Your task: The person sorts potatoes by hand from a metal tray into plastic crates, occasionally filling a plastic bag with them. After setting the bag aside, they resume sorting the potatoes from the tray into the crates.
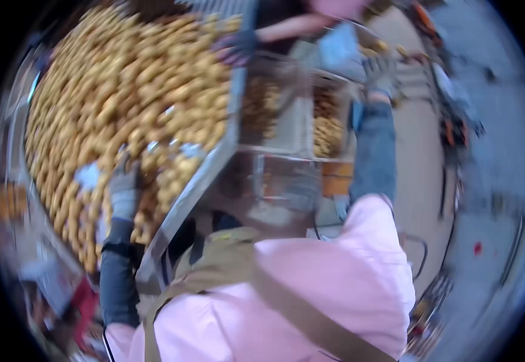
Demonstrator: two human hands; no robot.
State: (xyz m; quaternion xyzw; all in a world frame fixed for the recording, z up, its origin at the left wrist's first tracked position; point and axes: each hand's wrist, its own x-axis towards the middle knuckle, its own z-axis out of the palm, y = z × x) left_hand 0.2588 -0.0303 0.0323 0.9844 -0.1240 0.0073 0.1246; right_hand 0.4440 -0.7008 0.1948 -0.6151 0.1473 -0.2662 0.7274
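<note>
- Some fingers of the gloved left hand (125, 187) touch the potatoes (123, 90); blur hides whether they grip.
- Gloved right hand (381, 75): fingers spread open, near the crates (328, 130).
- Potatoes: yellow-brown, rounded, smooth-looking, some darker, heaped inside a broad bin with a pale, straight-edged rim (236, 114).
- Pale scraps (87, 175) among them.
- Another person's dark-gloved hand (237, 48) at the rim's far end.
</note>
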